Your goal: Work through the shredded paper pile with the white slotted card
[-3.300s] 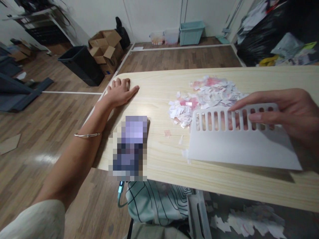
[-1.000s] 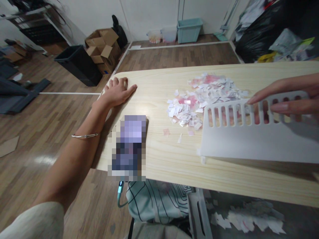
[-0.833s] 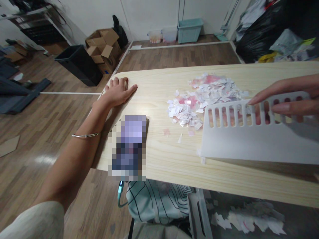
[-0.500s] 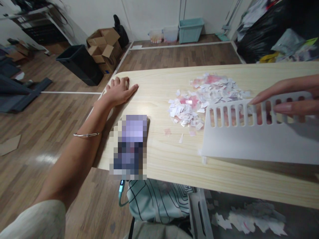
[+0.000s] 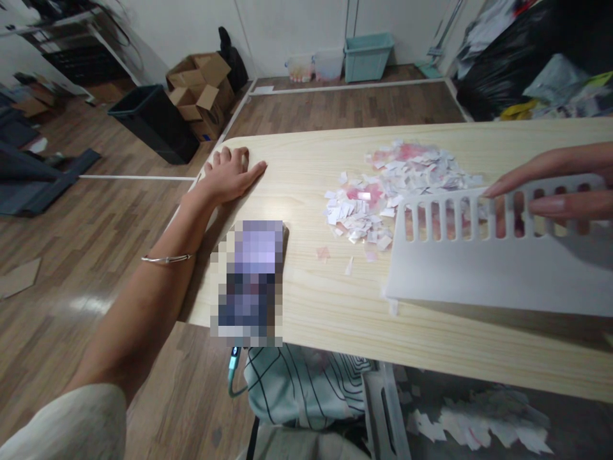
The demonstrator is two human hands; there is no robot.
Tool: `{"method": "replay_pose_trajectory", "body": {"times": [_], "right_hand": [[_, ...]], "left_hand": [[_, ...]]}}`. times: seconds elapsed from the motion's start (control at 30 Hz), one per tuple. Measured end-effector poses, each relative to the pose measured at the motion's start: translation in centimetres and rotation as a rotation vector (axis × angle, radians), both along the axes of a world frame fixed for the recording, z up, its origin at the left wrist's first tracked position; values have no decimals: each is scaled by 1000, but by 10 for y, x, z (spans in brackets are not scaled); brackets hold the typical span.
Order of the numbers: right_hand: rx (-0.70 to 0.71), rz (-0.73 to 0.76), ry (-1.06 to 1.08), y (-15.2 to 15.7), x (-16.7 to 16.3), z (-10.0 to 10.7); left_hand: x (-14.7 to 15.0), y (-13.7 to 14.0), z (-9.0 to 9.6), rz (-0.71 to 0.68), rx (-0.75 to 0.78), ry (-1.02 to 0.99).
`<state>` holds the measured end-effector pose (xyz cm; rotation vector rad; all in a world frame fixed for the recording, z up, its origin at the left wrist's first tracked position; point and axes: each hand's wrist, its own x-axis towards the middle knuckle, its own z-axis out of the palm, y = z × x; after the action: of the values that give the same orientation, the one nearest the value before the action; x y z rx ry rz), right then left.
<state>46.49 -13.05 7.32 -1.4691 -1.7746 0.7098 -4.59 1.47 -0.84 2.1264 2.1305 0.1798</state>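
My left hand (image 5: 232,174) lies flat on the far left corner of the table, fingers spread and holding nothing. At the right edge my right hand (image 5: 569,188) grips a white slotted plastic piece (image 5: 460,275), like the side of a basket, with fingers over and through its slots. Its plain lower part faces me above the table. Just beyond its left end lies a heap of small cut paper scraps (image 5: 421,169), white with some pink. A phone-like device (image 5: 258,255), blurred out, is on the table nearer me, to the right of my left forearm.
The pale wooden table (image 5: 311,306) has a few loose scraps on it. Below its front edge are a patterned teal cloth (image 5: 306,386) and more paper pieces (image 5: 488,421). A black bin (image 5: 158,124), cardboard boxes (image 5: 201,92) and a teal tub (image 5: 368,59) stand beyond.
The white slotted piece and my right hand have shifted very slightly. My left hand, the phone-like device and the scrap heap stay in place.
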Motion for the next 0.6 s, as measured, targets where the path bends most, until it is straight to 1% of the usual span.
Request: {"method": "replay_pose_trajectory", "body": {"times": [0.1,0.17,0.27,0.4,0.5,0.53,0.6], "right_hand": [[37,36,25,4,12,-8],[55,41,34,5,17,-12],[60,43,33,7,19,-13],[13,55,26,2,8,-7],[-12,-11,20,-7,-5,1],[20,-51,19,-10,-9,3],[-16,-50,7,-12,-14,7]], "left_hand": [[-2,2,-2,8,13,-21],[-3,3,-1,10,-9,-24],[-1,1,2,13,-33,-19],[6,-7,9,23,-11,-31],[12,-14,16,21,-37,-21],[14,-16,18,17,-48,-14],[16,-18,21,11,-61,-7]]}}
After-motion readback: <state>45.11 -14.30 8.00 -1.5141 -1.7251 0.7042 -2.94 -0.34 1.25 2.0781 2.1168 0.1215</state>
